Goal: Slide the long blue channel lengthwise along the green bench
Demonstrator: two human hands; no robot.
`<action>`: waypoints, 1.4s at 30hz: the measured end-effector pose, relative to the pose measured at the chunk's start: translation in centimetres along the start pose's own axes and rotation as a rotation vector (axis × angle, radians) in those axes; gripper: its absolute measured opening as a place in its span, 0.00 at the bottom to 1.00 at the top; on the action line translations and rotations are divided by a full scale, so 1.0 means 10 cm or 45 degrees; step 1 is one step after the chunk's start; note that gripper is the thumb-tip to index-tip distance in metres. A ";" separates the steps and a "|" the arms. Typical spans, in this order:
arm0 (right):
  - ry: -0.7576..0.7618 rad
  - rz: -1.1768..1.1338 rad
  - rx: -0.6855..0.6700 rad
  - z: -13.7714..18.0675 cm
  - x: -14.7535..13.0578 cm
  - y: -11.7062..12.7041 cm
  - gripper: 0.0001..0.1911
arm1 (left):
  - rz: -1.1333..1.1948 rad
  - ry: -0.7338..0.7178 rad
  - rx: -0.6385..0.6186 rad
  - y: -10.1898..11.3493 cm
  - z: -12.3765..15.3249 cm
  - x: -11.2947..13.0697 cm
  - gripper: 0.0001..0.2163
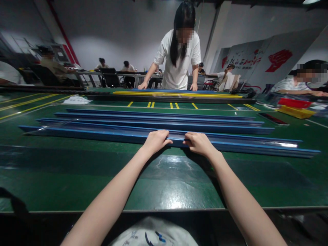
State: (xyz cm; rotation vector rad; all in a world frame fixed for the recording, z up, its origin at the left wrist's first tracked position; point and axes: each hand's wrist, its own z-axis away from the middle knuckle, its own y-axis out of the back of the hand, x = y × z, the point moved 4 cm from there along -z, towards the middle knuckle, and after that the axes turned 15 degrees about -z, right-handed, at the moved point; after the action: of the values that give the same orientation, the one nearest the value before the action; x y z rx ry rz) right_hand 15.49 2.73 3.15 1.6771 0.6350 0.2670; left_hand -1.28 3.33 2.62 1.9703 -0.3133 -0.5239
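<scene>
A long blue channel strip lies across the green table in front of me, with clear plastic film along its trough. My left hand is closed over its near edge, thumb on the front face. A short way to the right, my right hand grips the same edge with curled fingers. Just behind lies another blue channel strip, roughly parallel. A wide transparent plastic sheet rests flat on the table between the strip and me.
Across the green table, a person in a white shirt leans over yellow strips and a black strip. A phone and red and yellow trays are at the right. A white crumpled item lies at the left.
</scene>
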 end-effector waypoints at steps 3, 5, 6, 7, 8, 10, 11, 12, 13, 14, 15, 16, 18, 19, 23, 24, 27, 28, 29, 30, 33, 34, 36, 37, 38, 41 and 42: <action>0.015 0.003 0.010 0.00 0.00 -0.01 0.09 | -0.004 0.002 0.000 -0.01 0.00 0.00 0.13; 0.014 0.006 0.012 0.00 0.01 -0.01 0.09 | -0.007 -0.001 0.005 -0.02 0.00 -0.01 0.13; 0.012 0.008 0.011 0.00 0.01 -0.01 0.09 | -0.010 -0.003 0.008 -0.02 0.00 -0.01 0.13; 0.010 0.009 0.012 -0.01 0.01 -0.01 0.09 | -0.012 -0.003 0.010 -0.02 0.00 -0.01 0.14; 0.008 0.010 0.012 -0.01 0.01 -0.01 0.09 | -0.014 -0.003 0.010 -0.02 0.00 -0.01 0.14; 0.006 0.012 0.008 0.00 0.01 -0.02 0.09 | -0.013 -0.005 0.002 -0.02 0.00 -0.01 0.14; 0.006 0.014 0.005 0.00 0.01 -0.02 0.09 | -0.011 -0.007 -0.002 -0.02 0.00 -0.01 0.14; 0.008 0.015 0.003 0.00 0.01 -0.02 0.09 | -0.008 -0.010 -0.006 -0.02 0.00 -0.01 0.14; 0.012 0.016 0.003 0.00 0.01 -0.02 0.09 | -0.005 -0.015 -0.010 -0.01 0.00 0.00 0.14; 0.016 0.018 0.006 0.00 0.01 -0.02 0.09 | -0.002 -0.019 -0.011 -0.01 0.00 0.00 0.13; 0.019 0.019 0.012 0.00 0.01 -0.02 0.09 | 0.001 -0.021 -0.011 -0.01 0.00 0.00 0.13; 0.022 0.021 0.017 0.00 0.01 -0.02 0.09 | 0.004 -0.021 -0.011 -0.01 0.00 0.00 0.13; 0.026 0.023 0.023 0.00 0.01 -0.02 0.09 | 0.009 -0.019 -0.009 -0.01 0.00 0.00 0.13; 0.027 0.023 0.026 0.00 0.01 -0.02 0.09 | 0.012 -0.019 -0.006 -0.02 0.00 0.00 0.13; 0.028 0.016 0.029 0.00 0.00 -0.01 0.09 | 0.028 -0.023 0.000 -0.03 0.00 0.00 0.13; 0.025 0.014 0.027 0.00 0.00 -0.01 0.09 | 0.032 -0.022 -0.002 -0.03 0.00 0.00 0.13; 0.016 0.013 0.024 -0.01 0.00 -0.01 0.09 | 0.040 -0.014 -0.013 -0.03 0.00 -0.01 0.13; 0.015 0.014 0.024 -0.01 0.00 -0.01 0.09 | 0.041 -0.010 -0.015 -0.03 0.00 -0.01 0.13; 0.015 0.016 0.026 -0.01 -0.01 -0.01 0.09 | 0.043 -0.005 -0.018 -0.03 0.00 -0.01 0.13; 0.016 0.017 0.026 -0.01 -0.01 -0.02 0.09 | 0.046 -0.002 -0.021 -0.03 0.00 -0.01 0.13; 0.011 0.019 0.025 -0.01 0.00 -0.02 0.09 | 0.061 0.008 -0.029 -0.03 0.00 -0.01 0.13; 0.010 0.019 0.023 -0.01 0.00 -0.02 0.09 | 0.069 0.014 -0.033 -0.03 -0.01 -0.01 0.14; 0.008 0.018 0.015 -0.01 0.00 -0.01 0.09 | 0.082 0.030 -0.043 -0.04 -0.01 -0.02 0.14; 0.005 0.018 0.011 -0.01 0.00 -0.01 0.09 | 0.087 0.038 -0.050 -0.03 -0.01 -0.02 0.14; 0.001 0.017 0.006 -0.01 0.00 -0.01 0.09 | 0.091 0.046 -0.057 -0.03 -0.01 -0.02 0.14; -0.016 0.021 -0.002 -0.01 0.00 -0.01 0.09 | 0.094 0.073 -0.080 -0.03 -0.01 -0.02 0.14; -0.021 0.024 0.000 -0.01 0.00 -0.01 0.09 | 0.094 0.078 -0.085 -0.03 -0.01 -0.02 0.14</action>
State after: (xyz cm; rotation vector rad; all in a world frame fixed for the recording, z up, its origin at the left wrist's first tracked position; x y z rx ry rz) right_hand 15.40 2.82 3.03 1.6842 0.6071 0.2665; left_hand -1.44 3.60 2.45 1.8987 -0.3243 -0.4206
